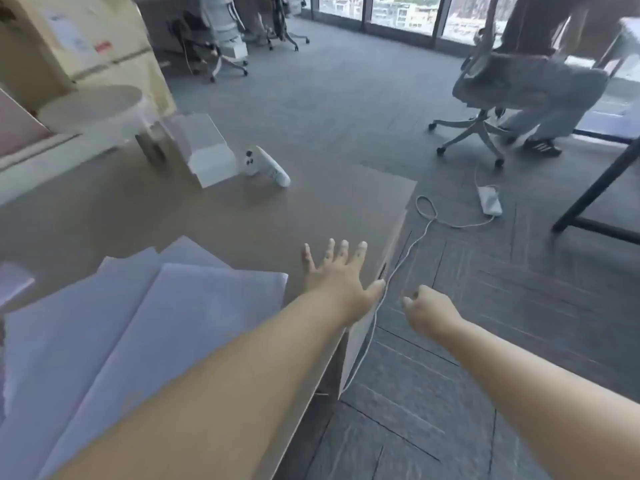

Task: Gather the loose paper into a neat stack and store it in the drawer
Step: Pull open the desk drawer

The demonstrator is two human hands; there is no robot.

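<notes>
Several loose white paper sheets (pixel 138 323) lie fanned and overlapping on the brown desk (pixel 242 209), at its near left. My left hand (pixel 337 275) rests flat on the desk beside the sheets' right edge, fingers spread, thumb at the desk's right edge. Off the desk, over the carpet, my right hand (pixel 427 311) hovers with its fingers curled into a loose fist and nothing visible in it. Below the desk edge a white drawer front (pixel 356 355) shows, with a white cable running across it. Whether the drawer is open is unclear.
A white phone (pixel 268 164), a clear acrylic box (pixel 204 147) and a round white stand (pixel 93 105) sit at the desk's far left. A white cable (pixel 429 216) trails to a charger (pixel 489 200) on the floor. A person sits on an office chair (pixel 485 109) at the right.
</notes>
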